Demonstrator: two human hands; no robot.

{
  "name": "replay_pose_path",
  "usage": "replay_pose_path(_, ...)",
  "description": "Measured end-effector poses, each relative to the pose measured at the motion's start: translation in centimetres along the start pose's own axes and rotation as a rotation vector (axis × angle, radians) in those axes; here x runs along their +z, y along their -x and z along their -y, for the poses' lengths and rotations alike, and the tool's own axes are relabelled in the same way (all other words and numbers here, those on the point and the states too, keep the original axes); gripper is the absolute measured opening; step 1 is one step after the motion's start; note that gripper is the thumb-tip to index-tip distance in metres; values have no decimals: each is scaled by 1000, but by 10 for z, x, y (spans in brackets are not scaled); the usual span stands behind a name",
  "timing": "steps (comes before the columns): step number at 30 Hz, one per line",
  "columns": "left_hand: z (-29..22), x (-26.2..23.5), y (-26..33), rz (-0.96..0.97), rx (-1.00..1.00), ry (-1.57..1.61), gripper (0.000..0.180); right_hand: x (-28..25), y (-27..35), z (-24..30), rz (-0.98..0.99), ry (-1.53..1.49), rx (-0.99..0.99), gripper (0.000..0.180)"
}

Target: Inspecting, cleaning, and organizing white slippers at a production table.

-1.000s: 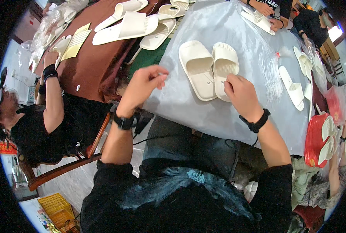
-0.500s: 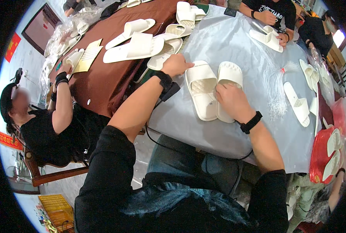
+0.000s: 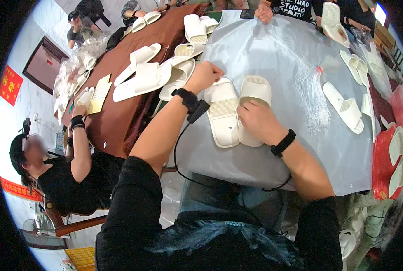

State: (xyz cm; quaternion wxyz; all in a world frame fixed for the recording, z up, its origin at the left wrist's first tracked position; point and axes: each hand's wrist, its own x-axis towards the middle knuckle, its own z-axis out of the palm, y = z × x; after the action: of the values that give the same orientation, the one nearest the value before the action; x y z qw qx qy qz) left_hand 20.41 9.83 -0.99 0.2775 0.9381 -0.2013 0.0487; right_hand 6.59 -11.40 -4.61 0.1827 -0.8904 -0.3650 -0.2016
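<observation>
While the left hand [image 3: 204, 77] is at the toe of the left slipper [image 3: 223, 108], fingers bent, the right hand [image 3: 260, 121] lies over the right slipper [image 3: 255, 86], fingers curled near its inner edge; whether either grips, I cannot tell. Both slippers sit side by side mid-frame on the grey bench [image 3: 285, 104]. White threads [image 3: 318, 99] lie right of centre; more slippers [image 3: 149, 77] lie at upper left.
</observation>
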Motion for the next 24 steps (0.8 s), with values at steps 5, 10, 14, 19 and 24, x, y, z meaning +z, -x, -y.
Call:
replay_pose_path(5,-21,9,-22,307,-318,495,19,4,-1,-1,-56,-17,-40,9)
replay_pose_path(10,-14,14,-24,411,-121,532,24,7,0,-3,-81,-43,-35,10)
replay_pose_path(14,-15,20,-27,339,-345,729,23,5,-1,-4,-58,-46,-28,10)
replay_pose_path(19,-10,16,-34,40,-130,97,21,5,0,-2,-71,-59,-19,10)
replay_pose_path(24,13,0,-30,-93,-63,-204,21,2,0,-2,-62,-66,-19,10)
